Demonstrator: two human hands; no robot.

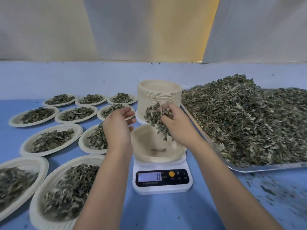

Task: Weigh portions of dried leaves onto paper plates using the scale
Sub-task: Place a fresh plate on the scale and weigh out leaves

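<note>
Your right hand [180, 126] clutches dried leaves [155, 117] above the scale's [162, 179] paper plate [144, 146]; your left hand [118, 127] hangs open, empty.

Both forearms show bare from wrist down to the frame edge at 6 o'clock. The left grip [118, 128] and right grip [180, 126] are bare too.

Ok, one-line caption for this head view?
Right hand holds dried leaves over the plate on the scale, which reads 0; left hand empty alongside.
</note>
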